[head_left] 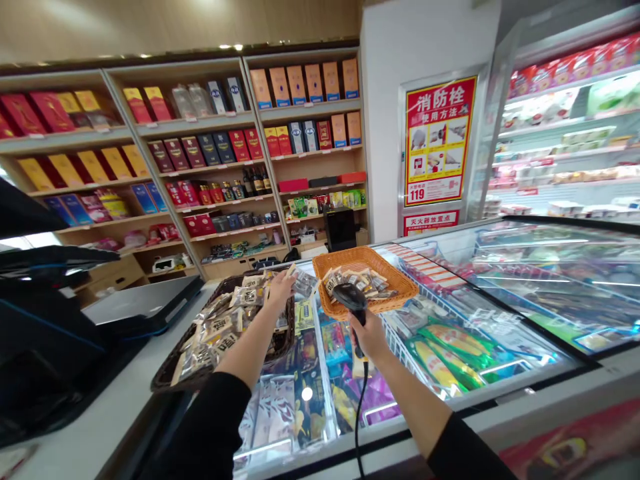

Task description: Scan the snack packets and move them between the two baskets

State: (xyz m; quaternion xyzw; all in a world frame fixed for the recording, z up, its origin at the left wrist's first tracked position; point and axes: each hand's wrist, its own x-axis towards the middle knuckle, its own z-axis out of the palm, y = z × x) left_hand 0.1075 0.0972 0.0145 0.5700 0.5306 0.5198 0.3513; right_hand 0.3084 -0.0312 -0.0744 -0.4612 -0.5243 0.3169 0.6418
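Note:
My right hand (pixel 370 333) is wrapped round the handle of a black barcode scanner (pixel 350 297), its cable hanging down in front. The scanner head overlaps the near side of an orange-brown woven basket (pixel 407 287), which holds several small snack packets (pixel 373 279). My left hand (pixel 281 288) pinches a clear-and-pale snack packet (pixel 303 283) between the two baskets. Below and left of that hand lies a dark brown woven basket (pixel 163 377), heaped with similar packets (pixel 220 327).
Both baskets rest on a glass-topped freezer (pixel 505 363) stocked with frozen goods. At left stand a counter (pixel 120 393) and dark checkout equipment (pixel 40 347). Shelves of boxed goods (pixel 210 147) line the back wall, beside a red fire-hydrant sign (pixel 440 140) and a lit display fridge (pixel 570 133).

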